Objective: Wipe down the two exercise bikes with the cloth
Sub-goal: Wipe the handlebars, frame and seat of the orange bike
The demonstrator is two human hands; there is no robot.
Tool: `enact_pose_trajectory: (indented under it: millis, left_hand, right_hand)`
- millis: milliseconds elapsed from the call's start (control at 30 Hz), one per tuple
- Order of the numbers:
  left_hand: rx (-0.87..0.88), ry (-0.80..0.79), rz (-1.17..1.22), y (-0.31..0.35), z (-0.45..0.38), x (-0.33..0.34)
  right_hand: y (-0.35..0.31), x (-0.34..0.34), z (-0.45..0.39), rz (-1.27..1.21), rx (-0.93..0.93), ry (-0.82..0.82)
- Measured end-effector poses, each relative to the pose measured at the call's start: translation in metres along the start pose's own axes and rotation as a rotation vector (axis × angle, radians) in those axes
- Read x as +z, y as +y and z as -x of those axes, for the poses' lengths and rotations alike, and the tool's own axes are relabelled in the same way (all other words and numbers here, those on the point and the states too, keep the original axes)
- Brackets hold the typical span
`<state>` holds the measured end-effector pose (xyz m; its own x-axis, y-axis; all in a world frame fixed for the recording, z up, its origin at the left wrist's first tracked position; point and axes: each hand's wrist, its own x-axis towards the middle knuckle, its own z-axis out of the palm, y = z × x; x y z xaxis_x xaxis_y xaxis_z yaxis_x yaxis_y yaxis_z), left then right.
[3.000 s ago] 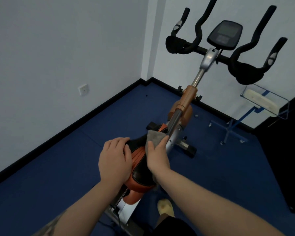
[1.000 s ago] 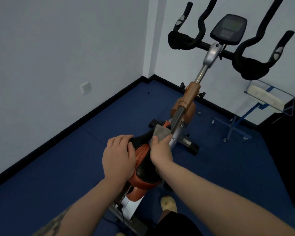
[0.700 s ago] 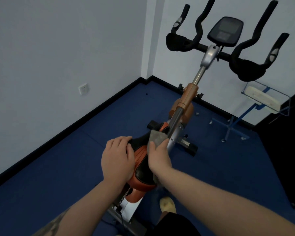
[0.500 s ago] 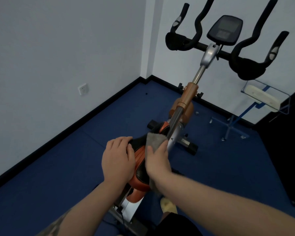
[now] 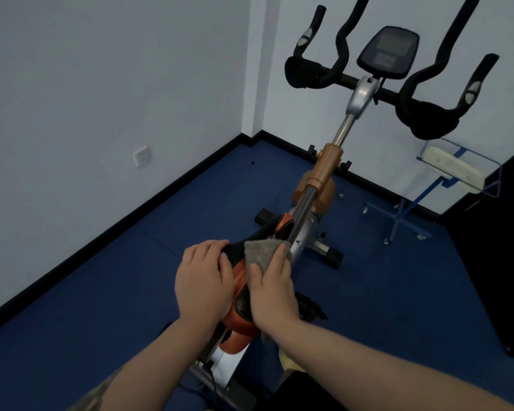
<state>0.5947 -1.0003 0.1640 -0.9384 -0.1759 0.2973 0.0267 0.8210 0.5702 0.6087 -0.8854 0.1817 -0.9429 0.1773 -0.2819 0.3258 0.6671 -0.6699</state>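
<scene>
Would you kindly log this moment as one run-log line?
step: wiping saddle | right hand: presses cloth on saddle | left hand: rests on saddle | handlebars: untouched

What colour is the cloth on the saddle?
Grey; the cloth shows best in the head view, under the right hand.

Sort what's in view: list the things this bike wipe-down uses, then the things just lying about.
In use:
grey cloth
bike saddle
left hand
right hand

Lying about:
wall socket
clear stand
white pad on it
</scene>
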Motion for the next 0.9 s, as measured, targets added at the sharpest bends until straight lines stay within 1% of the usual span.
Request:
enact_pose_trajectory:
  millis: [33,133,167,200,333,400,467,533,567,667,733,767,900]
  left_hand:
    - [-0.001,-0.007,0.0,0.0,0.0,0.0]
    - [0.007,-0.013,-0.008,-0.001,0.001,0.0]
    - [0.008,-0.012,-0.01,-0.001,0.001,0.0]
    - [0.007,-0.012,-0.008,-0.001,0.001,0.001]
    - [0.008,0.0,0.001,-0.001,0.001,0.001]
    - [0.012,0.002,-0.002,-0.001,0.001,0.001]
    - [0.009,-0.004,0.001,-0.001,0.001,0.001]
    - [0.009,-0.003,-0.001,-0.001,0.001,0.001]
    - [0.01,-0.001,-0.003,-0.001,0.001,0.001]
    - [0.016,0.018,0.005,-0.001,0.001,0.001]
    - [0.02,0.022,0.009,-0.001,0.001,0.001]
    - [0.022,0.019,0.01,-0.001,0.001,0.001]
    - [0.008,0.003,0.01,-0.002,0.001,0.001]
  right_hand:
    - [-0.003,-0.002,-0.012,-0.024,0.051,-0.01]
    - [-0.017,-0.012,-0.05,-0.178,0.289,-0.024]
    - [-0.02,-0.012,-0.051,-0.192,0.321,-0.013]
    - [-0.021,-0.01,-0.046,-0.186,0.321,-0.003]
    - [-0.009,0.003,-0.006,-0.183,0.204,0.011]
    - [-0.009,0.001,-0.018,-0.25,0.246,-0.01]
    - [-0.013,-0.002,-0.041,-0.305,0.345,-0.023]
    - [-0.017,-0.006,-0.05,-0.307,0.395,-0.015]
    - [-0.017,-0.005,-0.045,-0.293,0.374,-0.013]
    - [-0.01,0.001,-0.004,-0.201,0.187,0.008]
    - [-0.004,0.002,0.005,-0.183,0.11,0.027]
    - [-0.004,0.001,-0.002,-0.195,0.127,0.026]
    - [-0.016,-0.008,-0.044,-0.258,0.337,-0.015]
